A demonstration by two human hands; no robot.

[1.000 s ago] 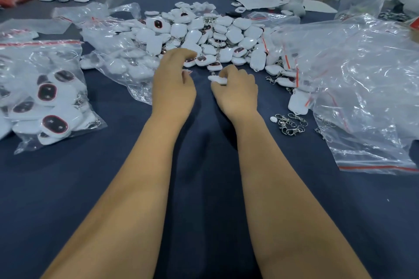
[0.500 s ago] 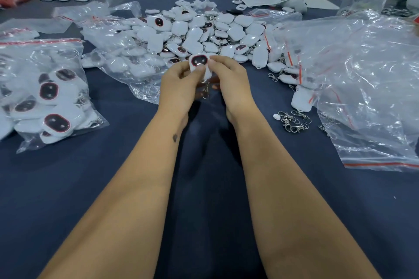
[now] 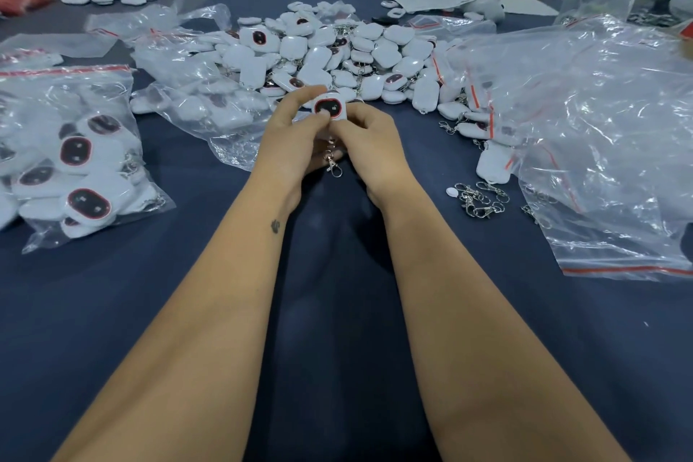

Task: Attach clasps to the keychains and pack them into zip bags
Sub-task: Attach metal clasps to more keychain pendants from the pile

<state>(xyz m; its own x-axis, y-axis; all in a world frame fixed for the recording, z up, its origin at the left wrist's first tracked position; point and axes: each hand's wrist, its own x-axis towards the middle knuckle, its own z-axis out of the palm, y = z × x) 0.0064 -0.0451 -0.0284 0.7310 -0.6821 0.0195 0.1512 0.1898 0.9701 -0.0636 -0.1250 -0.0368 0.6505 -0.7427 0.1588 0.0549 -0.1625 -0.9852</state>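
Dark blue cloth-covered table [image 3: 337, 311]: both hands are working on one keychain above it.

The left hand [image 3: 288, 139] and right hand [image 3: 369, 146] are pinching a white rounded plastic keychain with a red-ringed dark face [image 3: 329, 108], lifted and turned face-up since a second ago; a silver metal clasp [image 3: 333, 166] is hanging below it. The clasp step seems nearly done; next it probably needs bagging. Behind is lying the heap of white keychains [image 3: 337, 52].

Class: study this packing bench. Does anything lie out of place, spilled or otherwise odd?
One small white round piece lies loose on the blue cloth beside the spare clasps, apart from the keychain pile. What it is cannot be told. Nothing else stands out.
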